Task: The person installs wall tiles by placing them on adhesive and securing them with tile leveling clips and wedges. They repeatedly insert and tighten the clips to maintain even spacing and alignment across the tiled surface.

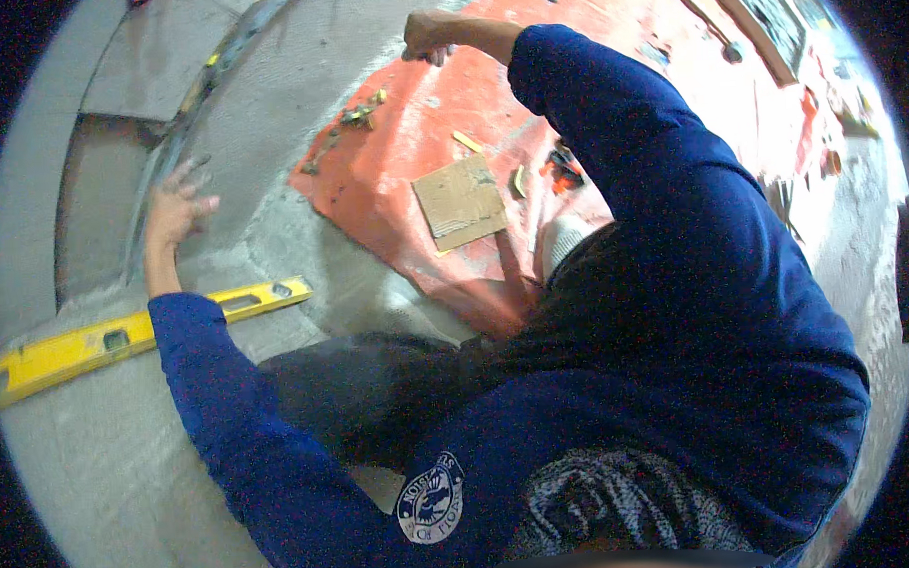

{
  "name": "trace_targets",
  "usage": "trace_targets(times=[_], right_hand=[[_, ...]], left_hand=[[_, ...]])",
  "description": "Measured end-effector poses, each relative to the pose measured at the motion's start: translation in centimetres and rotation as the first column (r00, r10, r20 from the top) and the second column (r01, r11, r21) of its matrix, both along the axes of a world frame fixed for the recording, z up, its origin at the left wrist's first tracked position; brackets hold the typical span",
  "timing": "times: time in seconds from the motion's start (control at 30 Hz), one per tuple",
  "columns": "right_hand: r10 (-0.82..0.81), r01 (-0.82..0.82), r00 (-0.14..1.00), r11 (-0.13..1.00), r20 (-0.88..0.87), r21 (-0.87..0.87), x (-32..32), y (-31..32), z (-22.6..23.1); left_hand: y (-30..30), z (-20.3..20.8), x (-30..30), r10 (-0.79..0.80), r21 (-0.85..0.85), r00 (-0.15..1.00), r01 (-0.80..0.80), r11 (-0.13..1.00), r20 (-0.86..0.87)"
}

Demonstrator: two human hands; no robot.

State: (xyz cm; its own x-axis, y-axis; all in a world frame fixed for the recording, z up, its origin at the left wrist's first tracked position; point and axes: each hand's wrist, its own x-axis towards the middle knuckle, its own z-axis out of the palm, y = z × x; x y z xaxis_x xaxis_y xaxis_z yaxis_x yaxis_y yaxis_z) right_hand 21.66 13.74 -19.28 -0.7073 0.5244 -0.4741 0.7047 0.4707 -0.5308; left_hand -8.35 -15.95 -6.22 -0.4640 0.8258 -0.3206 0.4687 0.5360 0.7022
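Observation:
My left hand (pixel 179 208) is spread, fingers apart, over the grey mortar-like surface (pixel 259 121). Beside it runs a long, narrow edge strip (pixel 190 111) with small yellow bits along it; I cannot tell whether the fingers touch it. Farther off to the right, my right hand (pixel 431 36) is curled closed where the grey surface meets an orange-red sheet (pixel 391 176). What it holds, if anything, is hidden. A yellow spirit level (pixel 62 363) lies flat below my left hand, passing behind that wrist.
Large grey tiles (pixel 32 214) lie at far left, around a recessed brown-grey patch (pixel 101 191). A cardboard piece (pixel 462 204), a yellow strip (pixel 467 141), an orange-and-black tool (pixel 563 170) and small debris (pixel 365 109) are on the sheet. A framed panel (pixel 756 23) stands at upper right.

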Motion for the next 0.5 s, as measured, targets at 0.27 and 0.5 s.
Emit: trace_targets(times=[0.27,0.5], right_hand=[[0.257,-0.277,0.961,0.884,0.102,0.376,13.9,5.3,-9.7],[0.334,-0.361,0.932,0.824,0.141,0.436,26.4,-0.8,-16.0]], left_hand=[[4.0,-6.9,5.5,-0.21,-0.069,0.899,0.199,0.978,-0.384],[7.0,-5.8,7.2,-0.3,-0.013,0.922,0.306,0.952,-0.245]])
